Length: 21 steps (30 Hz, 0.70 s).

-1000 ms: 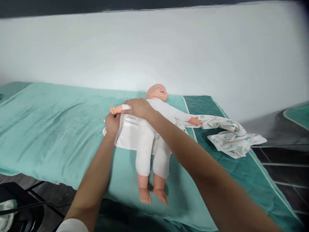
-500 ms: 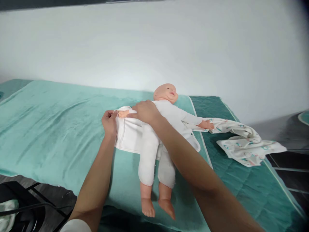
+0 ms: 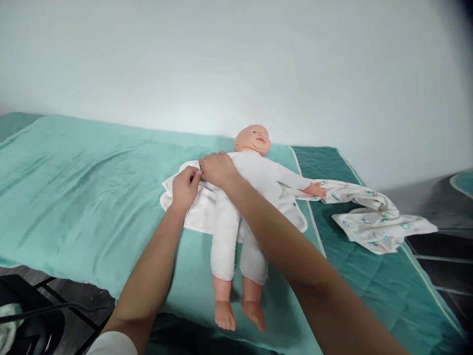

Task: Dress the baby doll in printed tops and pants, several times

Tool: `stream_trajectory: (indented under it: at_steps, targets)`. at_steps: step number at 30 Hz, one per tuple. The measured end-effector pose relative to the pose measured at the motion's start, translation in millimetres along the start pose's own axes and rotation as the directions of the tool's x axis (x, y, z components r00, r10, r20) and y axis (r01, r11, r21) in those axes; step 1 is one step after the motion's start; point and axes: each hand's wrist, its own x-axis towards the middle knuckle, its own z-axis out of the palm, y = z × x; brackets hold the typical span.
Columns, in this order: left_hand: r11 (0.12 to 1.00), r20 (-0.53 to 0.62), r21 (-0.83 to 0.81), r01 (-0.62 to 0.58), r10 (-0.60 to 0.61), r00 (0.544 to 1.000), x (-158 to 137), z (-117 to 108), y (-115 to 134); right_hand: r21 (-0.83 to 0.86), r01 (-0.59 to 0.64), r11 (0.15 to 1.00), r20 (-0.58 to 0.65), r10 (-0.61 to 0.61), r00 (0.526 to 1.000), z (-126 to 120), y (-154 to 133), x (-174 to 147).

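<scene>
reaching forward with both arms; pinching white shirt (image 3: 201, 212) in left grip (image 3: 195, 176); right grip (image 3: 204, 170) curled over doll (image 3: 255, 170), cannot tell around what.

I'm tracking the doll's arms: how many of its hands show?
1: the doll's hand, overlapping the patterned cloth at picture right. The other is hidden, probably near the person's left hand and right hand.

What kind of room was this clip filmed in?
Possibly a childcare practice room: a doll lies on a padded bed with teal covers against a plain wall, and small patterned clothing lies to its right.
</scene>
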Motion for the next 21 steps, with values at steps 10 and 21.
stream_trajectory:
  at_steps: [10, 21]
  targets:
    - [0.997, -0.247, -0.03, 0.076, -0.081, 0.966, 2.1, -4.6, 1.4, 0.015, 0.099, 0.995, -0.055, -0.098, 0.994, 6.9, 1.1, 1.1]
    - [0.953, -0.168, 0.29, 0.083, -0.035, 0.985, 16.6, 1.8, -2.0, 0.053, 0.127, 0.99, -0.06, -0.124, 0.99, 7.1, 5.8, 1.6]
